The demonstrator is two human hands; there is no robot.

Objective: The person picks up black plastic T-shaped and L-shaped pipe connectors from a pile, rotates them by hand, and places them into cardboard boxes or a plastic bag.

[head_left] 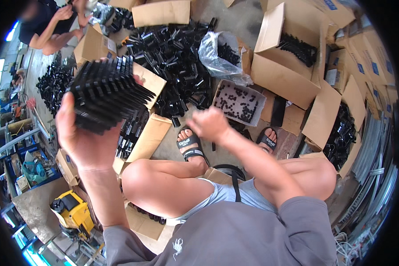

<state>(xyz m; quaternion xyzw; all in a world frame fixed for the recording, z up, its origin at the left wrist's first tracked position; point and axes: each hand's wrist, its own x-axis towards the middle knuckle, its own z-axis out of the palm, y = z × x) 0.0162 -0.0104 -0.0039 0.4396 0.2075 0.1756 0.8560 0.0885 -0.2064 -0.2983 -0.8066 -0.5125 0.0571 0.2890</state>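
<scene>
My left hand (86, 146) is raised at the left, wrapped around a stack of black, thin-edged angled pieces (108, 95) nested in a row. Fingertips show at the far side of the stack. In the middle, my right hand (209, 124) hovers above the floor near my sandal, its fingers curled together and slightly blurred. Whatever it may hold is hidden. Just beyond it stands a shallow grey bin (259, 107) with many small black parts. A large heap of loose black parts (177, 66) lies ahead on the floor.
An open carton of black parts (270, 71) stands at the far right, another carton (317, 126) nearer. A clear plastic bag (213, 57) sits beside the heap. At left are an open carton (148, 137), a yellow machine (75, 210) and another person (48, 29).
</scene>
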